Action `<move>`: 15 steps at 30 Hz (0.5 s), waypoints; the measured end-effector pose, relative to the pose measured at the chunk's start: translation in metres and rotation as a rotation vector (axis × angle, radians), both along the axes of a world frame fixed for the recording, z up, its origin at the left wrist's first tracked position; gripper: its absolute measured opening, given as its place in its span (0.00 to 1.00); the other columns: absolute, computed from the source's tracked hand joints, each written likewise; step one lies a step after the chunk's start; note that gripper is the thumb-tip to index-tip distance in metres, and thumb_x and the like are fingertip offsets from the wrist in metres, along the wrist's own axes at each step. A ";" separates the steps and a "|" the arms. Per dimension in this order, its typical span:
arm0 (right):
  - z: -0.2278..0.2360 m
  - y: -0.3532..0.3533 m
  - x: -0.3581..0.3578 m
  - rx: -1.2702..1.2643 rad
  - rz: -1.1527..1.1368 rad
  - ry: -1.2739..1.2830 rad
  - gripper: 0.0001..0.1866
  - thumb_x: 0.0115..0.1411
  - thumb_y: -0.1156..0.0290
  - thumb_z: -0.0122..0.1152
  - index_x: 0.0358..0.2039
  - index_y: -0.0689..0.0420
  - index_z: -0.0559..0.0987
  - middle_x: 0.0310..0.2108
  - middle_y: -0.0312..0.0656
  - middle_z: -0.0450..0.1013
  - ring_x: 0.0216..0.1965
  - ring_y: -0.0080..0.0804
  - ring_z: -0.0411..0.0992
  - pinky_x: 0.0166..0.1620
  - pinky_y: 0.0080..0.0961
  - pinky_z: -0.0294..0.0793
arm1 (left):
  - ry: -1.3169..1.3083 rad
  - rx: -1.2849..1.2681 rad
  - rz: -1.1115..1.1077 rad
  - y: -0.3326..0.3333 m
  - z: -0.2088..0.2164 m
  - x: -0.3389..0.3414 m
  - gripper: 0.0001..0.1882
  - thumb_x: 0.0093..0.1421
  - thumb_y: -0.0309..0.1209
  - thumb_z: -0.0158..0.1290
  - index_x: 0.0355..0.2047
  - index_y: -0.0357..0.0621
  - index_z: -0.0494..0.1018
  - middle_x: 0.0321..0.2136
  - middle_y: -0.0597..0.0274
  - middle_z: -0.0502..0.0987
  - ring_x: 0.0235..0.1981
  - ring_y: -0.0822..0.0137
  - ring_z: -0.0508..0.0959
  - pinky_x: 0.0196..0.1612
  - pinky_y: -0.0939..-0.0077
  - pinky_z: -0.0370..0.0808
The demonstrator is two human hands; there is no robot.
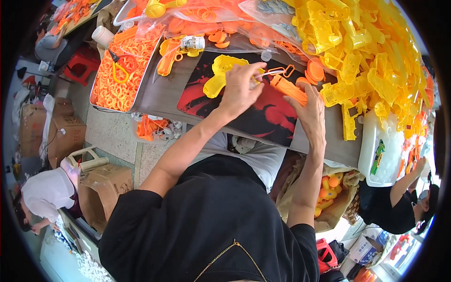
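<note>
Metal tray [101, 80] is filled with orange plastic rings [123, 70]. Left hand [240, 89] fingers are pinched on a thin pink-white tool [270, 73]; right hand [310, 110] fingers are closed on an orange toy part [287, 88].

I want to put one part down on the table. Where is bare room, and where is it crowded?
Bare tabletop lies between the tray of orange rings and the red and black mat. The mat's near part, below the left hand, is also bare. Crowded: the yellow parts pile beyond the right hand and the bags of orange discs.
</note>
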State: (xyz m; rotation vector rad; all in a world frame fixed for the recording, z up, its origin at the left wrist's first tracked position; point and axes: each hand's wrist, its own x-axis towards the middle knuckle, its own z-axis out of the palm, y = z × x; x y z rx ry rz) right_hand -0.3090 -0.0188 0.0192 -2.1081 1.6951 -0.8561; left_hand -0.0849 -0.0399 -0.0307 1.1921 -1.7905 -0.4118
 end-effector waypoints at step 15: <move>-0.005 -0.018 0.017 0.340 -0.043 -0.628 0.22 0.67 0.67 0.62 0.56 0.66 0.75 0.34 0.36 0.77 0.32 0.19 0.73 0.35 0.16 0.71 | -0.669 -0.329 -0.223 0.028 0.006 -0.004 0.11 0.56 0.26 0.56 0.39 0.52 0.83 0.46 0.73 0.79 0.58 0.62 0.72 0.70 0.55 0.56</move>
